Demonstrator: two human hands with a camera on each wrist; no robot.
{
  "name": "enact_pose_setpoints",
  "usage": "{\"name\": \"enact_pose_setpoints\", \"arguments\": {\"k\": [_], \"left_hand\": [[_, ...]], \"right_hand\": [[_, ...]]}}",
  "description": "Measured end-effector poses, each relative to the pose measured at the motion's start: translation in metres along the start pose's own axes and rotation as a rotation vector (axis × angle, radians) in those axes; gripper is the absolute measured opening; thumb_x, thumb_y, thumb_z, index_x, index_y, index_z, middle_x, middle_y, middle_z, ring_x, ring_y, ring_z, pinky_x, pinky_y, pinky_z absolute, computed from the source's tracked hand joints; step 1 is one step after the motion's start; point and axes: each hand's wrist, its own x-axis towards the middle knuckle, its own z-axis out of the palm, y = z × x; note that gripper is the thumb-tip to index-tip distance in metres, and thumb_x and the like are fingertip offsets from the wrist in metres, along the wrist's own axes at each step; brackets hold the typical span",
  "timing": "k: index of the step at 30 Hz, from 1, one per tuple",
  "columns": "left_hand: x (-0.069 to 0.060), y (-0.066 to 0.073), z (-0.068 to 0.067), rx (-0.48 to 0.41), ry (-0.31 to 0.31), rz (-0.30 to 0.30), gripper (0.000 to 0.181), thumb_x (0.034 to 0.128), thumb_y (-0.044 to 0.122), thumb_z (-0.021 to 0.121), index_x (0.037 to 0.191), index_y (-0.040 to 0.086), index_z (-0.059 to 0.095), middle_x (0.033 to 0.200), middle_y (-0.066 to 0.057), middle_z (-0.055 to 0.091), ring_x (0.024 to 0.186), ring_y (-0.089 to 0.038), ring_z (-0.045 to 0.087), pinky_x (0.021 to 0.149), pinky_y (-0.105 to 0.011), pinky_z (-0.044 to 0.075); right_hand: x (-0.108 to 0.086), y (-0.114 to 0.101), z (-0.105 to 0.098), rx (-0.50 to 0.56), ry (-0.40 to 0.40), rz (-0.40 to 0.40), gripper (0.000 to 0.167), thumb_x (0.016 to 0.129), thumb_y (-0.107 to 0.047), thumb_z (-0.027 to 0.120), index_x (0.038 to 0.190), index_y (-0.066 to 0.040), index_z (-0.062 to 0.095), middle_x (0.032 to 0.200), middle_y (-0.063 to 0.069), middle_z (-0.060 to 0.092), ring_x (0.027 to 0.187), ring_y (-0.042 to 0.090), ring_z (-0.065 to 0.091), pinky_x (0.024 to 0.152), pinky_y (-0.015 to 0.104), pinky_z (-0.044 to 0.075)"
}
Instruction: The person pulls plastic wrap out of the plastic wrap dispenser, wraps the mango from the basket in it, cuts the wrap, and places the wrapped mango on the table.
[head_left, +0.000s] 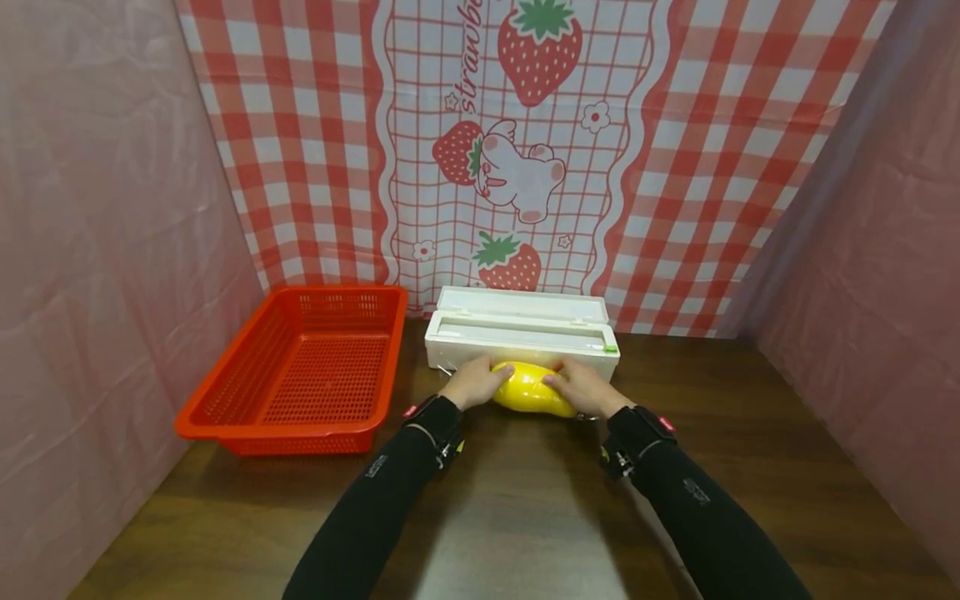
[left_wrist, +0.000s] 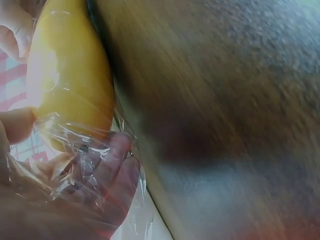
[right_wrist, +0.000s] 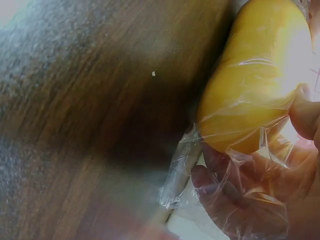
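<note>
Across one brown table (head_left: 735, 417), two hands (head_left: 472, 383) (head_left: 588, 390) hold one film-wrapped yellow object (head_left: 528, 390).

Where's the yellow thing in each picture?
Head: the yellow thing is below the middle, slightly right, between the left hand and the right hand.
Left wrist: it fills the upper left, running off the top edge.
Right wrist: it's at the upper right.
Shared landmark: the brown table shows in all three.

Backed by red-and-white checked, strawberry-printed cloth (head_left: 300, 125). Flanked by pale pink fabric walls (head_left: 97, 208). Fronted by a glossy brown wood-grain counter (head_left: 510, 525).
</note>
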Motion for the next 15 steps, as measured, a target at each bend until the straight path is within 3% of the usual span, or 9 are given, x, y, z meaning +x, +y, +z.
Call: {"name": "enact_pose_setpoints", "arguments": {"k": [7,15], "left_hand": [[0.0029,0.0014,0.0007,0.014,-0.004,-0.035,0.058,0.1066,0.041,0.044,0.133,-0.009,0.057,0.131,-0.024,0.062,0.120,-0.036,0.059,0.103,-0.047,0.045],[0.0035,0.0008,0.0021,0.014,-0.008,-0.047,0.058,0.1066,0.042,0.043,0.133,-0.007,0.059,0.131,-0.023,0.064,0.120,-0.037,0.060,0.103,-0.047,0.045]], "right_hand": [[0.0021,-0.0037,-0.0005,0.009,0.020,0.022,0.034,0.104,-0.024,0.057,0.112,0.009,0.056,0.088,0.014,0.059,0.078,0.026,0.052,0.074,0.038,0.045],[0.0020,-0.0021,-0.0024,0.076,-0.031,0.051,0.031,0.105,-0.022,0.055,0.108,0.008,0.058,0.083,0.009,0.055,0.073,0.021,0.050,0.067,0.032,0.043]]}}
